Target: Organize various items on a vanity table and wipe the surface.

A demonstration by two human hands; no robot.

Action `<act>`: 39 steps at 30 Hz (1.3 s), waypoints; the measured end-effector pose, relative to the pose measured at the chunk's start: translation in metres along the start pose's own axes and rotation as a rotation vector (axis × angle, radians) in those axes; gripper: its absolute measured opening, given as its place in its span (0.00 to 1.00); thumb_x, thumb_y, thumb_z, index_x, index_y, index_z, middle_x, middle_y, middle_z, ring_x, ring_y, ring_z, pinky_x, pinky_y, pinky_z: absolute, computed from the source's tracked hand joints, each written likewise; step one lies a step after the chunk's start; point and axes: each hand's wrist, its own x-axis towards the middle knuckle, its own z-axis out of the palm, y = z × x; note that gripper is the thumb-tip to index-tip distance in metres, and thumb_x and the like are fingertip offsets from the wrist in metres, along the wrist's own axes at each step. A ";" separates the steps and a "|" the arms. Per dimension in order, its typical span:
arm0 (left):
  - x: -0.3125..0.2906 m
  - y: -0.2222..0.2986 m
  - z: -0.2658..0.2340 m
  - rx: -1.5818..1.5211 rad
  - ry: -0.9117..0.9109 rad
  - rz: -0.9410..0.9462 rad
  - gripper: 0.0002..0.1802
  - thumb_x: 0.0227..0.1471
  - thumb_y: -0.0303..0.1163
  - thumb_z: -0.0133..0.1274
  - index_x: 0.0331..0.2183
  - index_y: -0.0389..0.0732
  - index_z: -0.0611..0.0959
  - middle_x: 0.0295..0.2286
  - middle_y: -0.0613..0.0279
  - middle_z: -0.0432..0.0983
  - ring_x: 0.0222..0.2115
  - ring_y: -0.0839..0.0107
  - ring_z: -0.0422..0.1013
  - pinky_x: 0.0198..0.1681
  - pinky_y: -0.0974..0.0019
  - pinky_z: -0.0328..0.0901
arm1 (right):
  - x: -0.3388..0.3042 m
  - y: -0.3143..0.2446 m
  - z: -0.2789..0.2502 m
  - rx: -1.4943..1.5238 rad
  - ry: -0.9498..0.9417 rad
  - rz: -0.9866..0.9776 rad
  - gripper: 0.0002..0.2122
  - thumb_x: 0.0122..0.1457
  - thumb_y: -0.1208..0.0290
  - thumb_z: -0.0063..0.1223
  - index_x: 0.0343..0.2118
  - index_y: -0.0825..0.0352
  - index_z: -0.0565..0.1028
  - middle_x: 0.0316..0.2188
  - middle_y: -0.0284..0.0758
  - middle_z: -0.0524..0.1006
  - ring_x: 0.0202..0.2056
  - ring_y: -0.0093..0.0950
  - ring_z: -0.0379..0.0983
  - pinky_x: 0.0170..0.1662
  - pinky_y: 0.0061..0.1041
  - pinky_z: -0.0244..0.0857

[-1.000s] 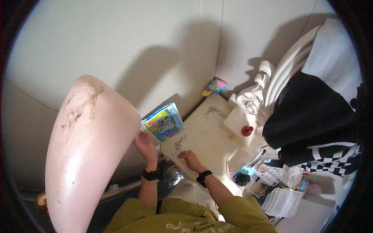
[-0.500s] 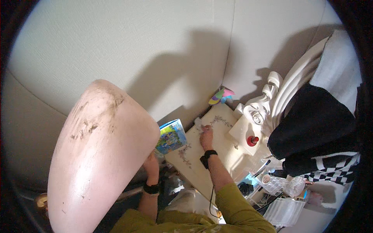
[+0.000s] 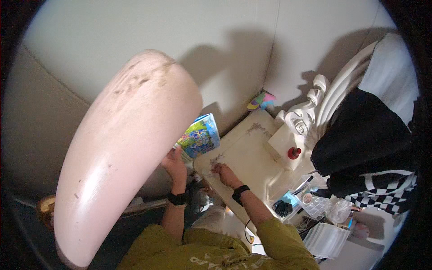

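My left hand (image 3: 174, 163) is closed on the lower part of a colourful blue and green printed packet (image 3: 200, 136), upright by the table's left corner. A large, smooth, pale pink rounded form (image 3: 130, 135) with brown scuffs hides part of that hand and the packet. My right hand (image 3: 225, 174) is low over the near left edge of a cream table (image 3: 252, 157) with flower patterns. Its fingers are curled together; whatever may be in them is too small to make out.
A red-topped small object (image 3: 294, 153) stands on a white block beside carved white scrollwork (image 3: 301, 121). Dark cloth (image 3: 360, 130) hangs at the right. Clear plastic boxes (image 3: 326, 238) and small items crowd the lower right. Folded coloured paper (image 3: 262, 101) sits in the far corner.
My right hand has come back from the table's far left side to its near left edge. A small whitish thing by its fingers no longer shows. The packet appears higher and slightly right.
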 end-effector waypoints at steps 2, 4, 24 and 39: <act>0.003 0.007 0.007 -0.002 0.088 -0.025 0.13 0.42 0.18 0.51 0.33 0.36 0.69 0.31 0.63 0.70 0.33 0.75 0.67 0.38 0.72 0.62 | 0.013 0.015 0.000 0.044 -0.057 -0.024 0.17 0.40 0.87 0.42 0.33 0.65 0.76 0.34 0.44 0.70 0.39 0.42 0.65 0.44 0.33 0.60; 0.000 0.006 0.009 0.073 0.056 -0.003 0.13 0.42 0.17 0.51 0.33 0.36 0.69 0.31 0.63 0.70 0.33 0.74 0.67 0.38 0.72 0.62 | 0.031 0.035 0.006 0.091 0.124 0.068 0.14 0.41 0.85 0.41 0.30 0.67 0.77 0.37 0.44 0.70 0.41 0.42 0.65 0.46 0.33 0.59; -0.019 0.019 -0.006 -0.155 -0.102 -0.013 0.09 0.47 0.19 0.47 0.33 0.34 0.67 0.31 0.62 0.68 0.33 0.75 0.66 0.39 0.73 0.60 | -0.113 -0.022 -0.004 0.109 -0.036 -0.009 0.13 0.38 0.85 0.44 0.25 0.62 0.75 0.33 0.35 0.73 0.39 0.34 0.66 0.46 0.31 0.57; -0.018 -0.006 -0.028 -0.173 -0.053 -0.002 0.13 0.45 0.22 0.52 0.35 0.34 0.68 0.33 0.62 0.67 0.35 0.74 0.65 0.41 0.69 0.60 | -0.086 -0.021 -0.071 0.102 0.646 0.525 0.15 0.41 0.83 0.43 0.33 0.65 0.73 0.31 0.42 0.70 0.39 0.41 0.64 0.43 0.34 0.60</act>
